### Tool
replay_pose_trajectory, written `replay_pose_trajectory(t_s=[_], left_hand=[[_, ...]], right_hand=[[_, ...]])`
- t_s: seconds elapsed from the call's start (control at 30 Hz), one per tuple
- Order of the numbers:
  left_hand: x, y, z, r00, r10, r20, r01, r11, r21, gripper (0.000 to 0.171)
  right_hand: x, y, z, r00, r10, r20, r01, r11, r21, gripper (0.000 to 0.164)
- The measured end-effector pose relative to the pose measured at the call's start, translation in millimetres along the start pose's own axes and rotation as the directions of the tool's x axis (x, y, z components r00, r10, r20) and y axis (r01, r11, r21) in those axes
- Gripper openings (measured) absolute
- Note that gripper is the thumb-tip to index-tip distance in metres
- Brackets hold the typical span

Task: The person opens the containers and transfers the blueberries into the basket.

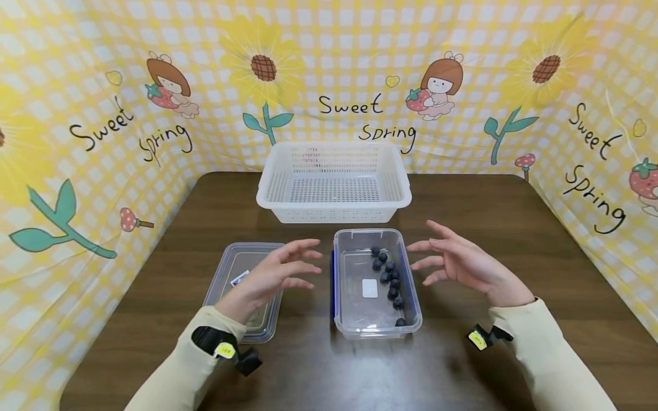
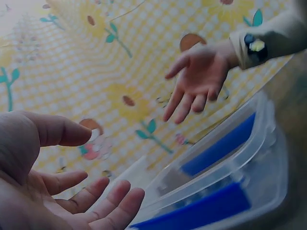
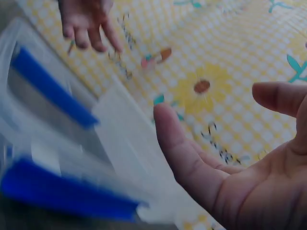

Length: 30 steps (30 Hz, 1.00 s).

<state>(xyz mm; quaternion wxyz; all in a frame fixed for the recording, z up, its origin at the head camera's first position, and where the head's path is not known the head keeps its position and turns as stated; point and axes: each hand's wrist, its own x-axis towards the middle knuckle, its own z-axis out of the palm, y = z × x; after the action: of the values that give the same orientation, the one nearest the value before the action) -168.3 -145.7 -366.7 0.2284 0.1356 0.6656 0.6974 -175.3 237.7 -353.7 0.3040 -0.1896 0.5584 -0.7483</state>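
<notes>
A clear plastic container (image 1: 377,332) with blue side clips stands on the table between my two hands. Inside, several blueberries (image 1: 393,279) lie in a loose line along its right side, and a white square label (image 1: 369,288) shows on the bottom. My left hand (image 1: 280,271) hovers left of the container with fingers spread, holding nothing. It overlaps a clear rectangular lid (image 1: 218,288) in the head view. On the other side, my right hand (image 1: 460,260) holds nothing, its fingers extended near the container's right wall. In the left wrist view, a blue clip (image 2: 211,206) lies beyond my fingers.
Behind the container stands a white perforated basket (image 1: 334,214). All rests on a dark wooden table (image 1: 462,200), whose far edge meets a yellow checked cloth backdrop (image 1: 334,68) with printed flowers, which also encloses both sides.
</notes>
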Motion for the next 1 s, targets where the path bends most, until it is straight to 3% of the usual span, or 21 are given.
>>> replay_pose_trajectory(t_s=[0.2,0.37,0.57,0.8,0.9,1.0], left_hand=[[15.5,-7.0,20.7,0.994,-0.074,0.082,0.077,0.997,-0.032,0.058],[24.5,-7.9,30.6,0.982,-0.123,0.144,0.129,0.991,-0.031,0.057],[33.6,-6.3,40.3,0.967,-0.127,0.222,0.137,0.99,-0.031,0.058],[46.2,-7.5,56.9,0.951,-0.134,0.278,0.145,0.989,-0.018,0.054],[53.1,-6.8,65.8,0.933,-0.182,0.31,0.179,0.983,0.041,0.049],[62.0,-4.4,75.6,0.892,-0.275,0.359,0.235,0.96,0.15,0.045]], right_hand=[[-5.6,20.9,-12.8,0.995,0.04,-0.096,-0.049,0.994,-0.101,0.078],[-2.7,38.0,-16.4,0.991,0.076,-0.11,-0.091,0.987,-0.134,0.081],[2.6,54.4,-16.4,0.991,0.07,-0.113,-0.09,0.979,-0.184,0.079],[5.3,62.7,-17.0,0.993,0.043,-0.111,-0.062,0.983,-0.172,0.07],[6.0,63.4,-16.9,0.992,0.041,-0.12,-0.061,0.985,-0.164,0.072],[5.9,63.5,-17.3,0.991,0.041,-0.124,-0.061,0.985,-0.16,0.075]])
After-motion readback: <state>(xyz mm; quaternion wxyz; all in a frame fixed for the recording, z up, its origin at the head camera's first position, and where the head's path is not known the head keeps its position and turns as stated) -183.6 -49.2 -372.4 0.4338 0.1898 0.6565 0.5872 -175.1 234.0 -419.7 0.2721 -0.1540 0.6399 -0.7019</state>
